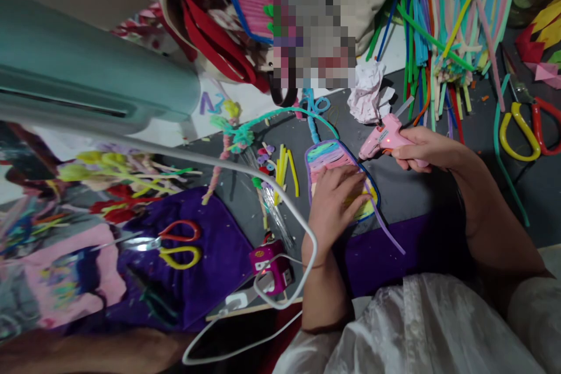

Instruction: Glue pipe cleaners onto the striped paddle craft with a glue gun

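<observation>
While the left hand (335, 201) lies flat, fingers loosely spread, on a striped pipe-cleaner panel (328, 155) resting on the grey surface (421, 193), the right hand (421, 149) grips a pink glue gun (388, 137), its nozzle (362, 157) just beside the panel. Light, steady pressure should suit best, with fingertips kept clear of the probably hot nozzle and the trailing purple strand (386, 229).
</observation>
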